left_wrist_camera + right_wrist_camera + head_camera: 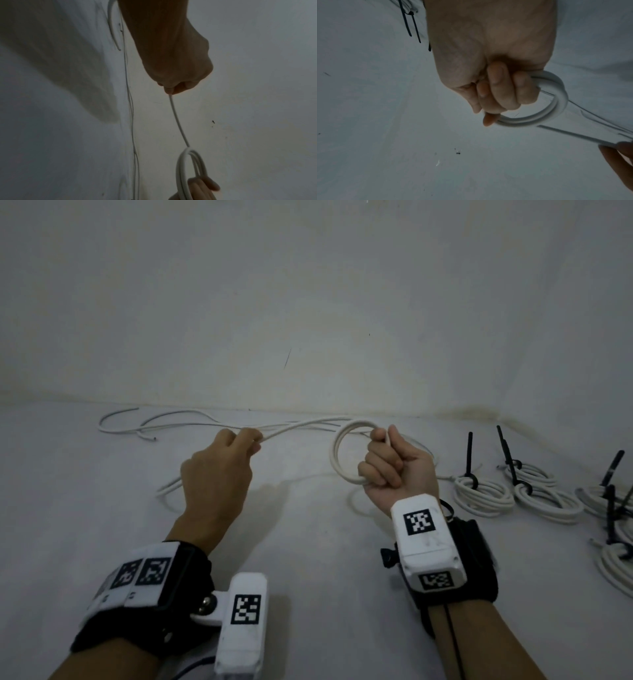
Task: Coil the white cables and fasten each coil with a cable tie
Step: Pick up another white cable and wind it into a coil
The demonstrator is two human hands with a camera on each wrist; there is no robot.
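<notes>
My right hand (390, 460) grips a small coil of white cable (337, 453) in its fist, held upright above the white surface; the same coil (556, 105) loops out beside the curled fingers (498, 89) in the right wrist view. From the coil a free strand of cable (294, 428) runs left to my left hand (236, 446), which pinches it between thumb and fingers. In the left wrist view the strand (176, 119) leaves the left hand (173, 75) and reaches the coil (183, 167). The cable's loose tail (168, 486) trails on the surface below the left hand.
More loose white cable (137, 426) lies along the far wall edge at the left. Several finished coils (483, 494) bound with black cable ties (470, 453) sit on the surface at the right, with more at the right edge (613, 563).
</notes>
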